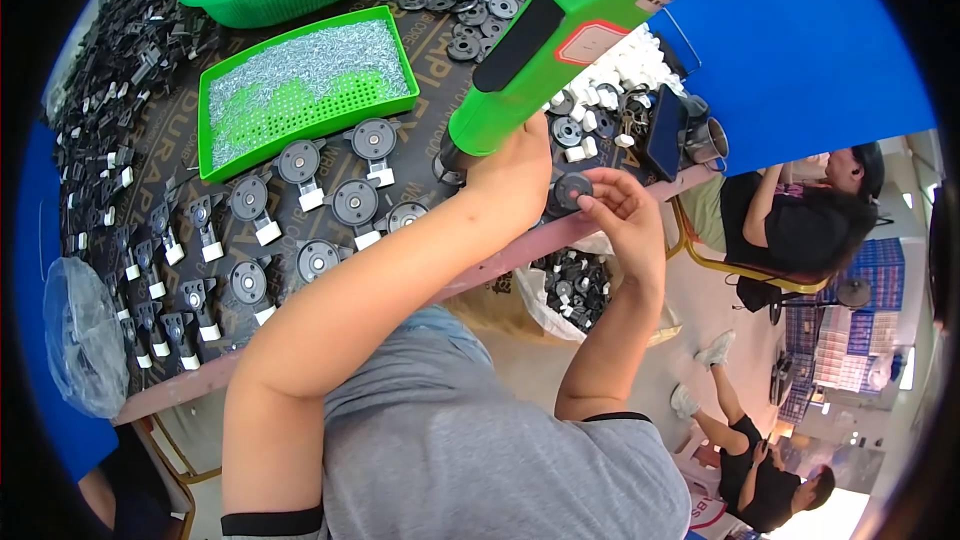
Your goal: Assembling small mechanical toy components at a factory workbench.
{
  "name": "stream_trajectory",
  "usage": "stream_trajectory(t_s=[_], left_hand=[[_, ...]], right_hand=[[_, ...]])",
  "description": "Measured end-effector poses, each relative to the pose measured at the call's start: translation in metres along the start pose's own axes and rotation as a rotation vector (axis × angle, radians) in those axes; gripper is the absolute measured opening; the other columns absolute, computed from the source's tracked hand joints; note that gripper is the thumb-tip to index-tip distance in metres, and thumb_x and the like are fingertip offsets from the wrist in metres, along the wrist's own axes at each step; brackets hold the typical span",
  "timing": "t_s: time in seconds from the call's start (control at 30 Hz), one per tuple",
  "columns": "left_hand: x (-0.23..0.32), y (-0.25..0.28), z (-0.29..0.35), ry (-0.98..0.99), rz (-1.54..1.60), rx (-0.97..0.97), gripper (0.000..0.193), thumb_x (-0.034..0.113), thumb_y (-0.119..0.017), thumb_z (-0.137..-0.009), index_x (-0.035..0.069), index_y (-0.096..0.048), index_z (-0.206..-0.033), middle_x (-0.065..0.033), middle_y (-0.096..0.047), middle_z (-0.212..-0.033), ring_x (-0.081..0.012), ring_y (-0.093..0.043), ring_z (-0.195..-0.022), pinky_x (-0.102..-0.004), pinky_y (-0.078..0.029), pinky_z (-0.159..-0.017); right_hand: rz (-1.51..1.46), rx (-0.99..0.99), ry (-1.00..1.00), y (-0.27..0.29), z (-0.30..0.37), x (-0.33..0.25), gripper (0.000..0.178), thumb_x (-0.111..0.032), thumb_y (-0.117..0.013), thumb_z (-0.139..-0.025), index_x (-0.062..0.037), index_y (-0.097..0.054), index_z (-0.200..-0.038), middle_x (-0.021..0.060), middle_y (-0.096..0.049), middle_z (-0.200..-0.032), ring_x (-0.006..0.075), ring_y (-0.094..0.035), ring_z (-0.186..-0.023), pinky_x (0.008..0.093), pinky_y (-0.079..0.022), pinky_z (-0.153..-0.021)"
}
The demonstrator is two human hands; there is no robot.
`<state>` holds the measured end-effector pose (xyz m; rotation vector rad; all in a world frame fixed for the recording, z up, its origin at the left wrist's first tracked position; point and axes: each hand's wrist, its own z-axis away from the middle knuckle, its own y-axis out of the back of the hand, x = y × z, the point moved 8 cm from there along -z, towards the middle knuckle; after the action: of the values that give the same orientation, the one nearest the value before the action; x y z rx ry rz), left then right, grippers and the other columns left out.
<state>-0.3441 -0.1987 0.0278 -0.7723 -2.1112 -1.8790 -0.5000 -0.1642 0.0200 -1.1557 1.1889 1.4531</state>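
Observation:
My right hand [628,215] pinches a round black plastic disc [572,190] between thumb and fingers, just over the table's near edge. Left of it, my left hand [518,165] reaches up behind a large green power tool [560,35] with a black grip panel. That tool covers the fingers, so their hold cannot be made out. A dark tip shows at the tool's lower end, above the table. Left of my left forearm lie several black disc-and-bracket parts [300,162] with white ends, set out in rows.
A green perforated tray [408,98] holds small silvery pieces, with a green basket [235,8] behind. Black parts [120,60] heap at left; white pieces [625,65] and a metal cup [707,143] lie right. Below the edge is a sack [545,308] of black parts. Other people sit right.

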Motion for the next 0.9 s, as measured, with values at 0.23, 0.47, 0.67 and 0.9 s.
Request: stream_trajectory(t_s=[0.23, 0.47, 0.67, 0.9], left_hand=[[0.018, 0.004, 0.024, -0.045, 0.405, -0.152, 0.040, -0.003, -0.065, -0.073, -0.001, -0.041, -0.105, -0.0248, -0.060, -0.099, -0.0439, -0.056, -0.099, -0.0478, -0.047, -0.082], [0.022, 0.012, 0.072, -0.117, 0.777, -0.076, 0.040, 0.001, -0.052, -0.084, -0.003, -0.035, -0.120, -0.0285, -0.046, -0.117, -0.0386, -0.059, -0.098, -0.0407, -0.049, -0.083], [-0.001, -0.012, 0.122, 0.293, 1.416, -0.343, 0.017, 0.015, -0.046, -0.101, 0.004, -0.039, -0.111, -0.0116, -0.052, -0.102, -0.0165, -0.060, -0.074, -0.0293, -0.052, -0.066], [-0.019, 0.009, 0.177, 0.487, 1.652, -0.524, 0.015, 0.020, -0.043, -0.103, 0.007, -0.041, -0.112, -0.0074, -0.055, -0.095, -0.0199, -0.064, -0.075, -0.0321, -0.055, -0.063]], right_hand=[[-0.142, 0.087, -0.003, -0.016, 0.003, 0.027, 0.022, 0.004, -0.071, -0.082, -0.0001, -0.063, -0.102, 0.0022, -0.065, -0.094, 0.0090, -0.063, -0.083, 0.0210, -0.051, -0.075], [-0.180, -0.018, 0.166, -0.037, 0.027, -0.008, 0.038, 0.018, -0.065, -0.076, -0.0042, -0.043, -0.099, 0.0027, -0.054, -0.095, 0.0072, -0.053, -0.078, 0.0218, -0.050, -0.070], [0.113, -0.247, 0.068, -0.067, 0.059, -0.033, 0.042, 0.012, -0.067, -0.078, -0.0007, -0.046, -0.111, 0.0118, -0.063, -0.104, 0.0166, -0.064, -0.094, 0.0282, -0.054, -0.081], [0.762, 0.148, 0.166, -0.012, 0.005, -0.015, 0.046, -0.003, -0.082, -0.068, -0.0018, -0.060, -0.108, 0.0069, -0.061, -0.096, 0.0141, -0.058, -0.085, 0.0267, -0.050, -0.075]])
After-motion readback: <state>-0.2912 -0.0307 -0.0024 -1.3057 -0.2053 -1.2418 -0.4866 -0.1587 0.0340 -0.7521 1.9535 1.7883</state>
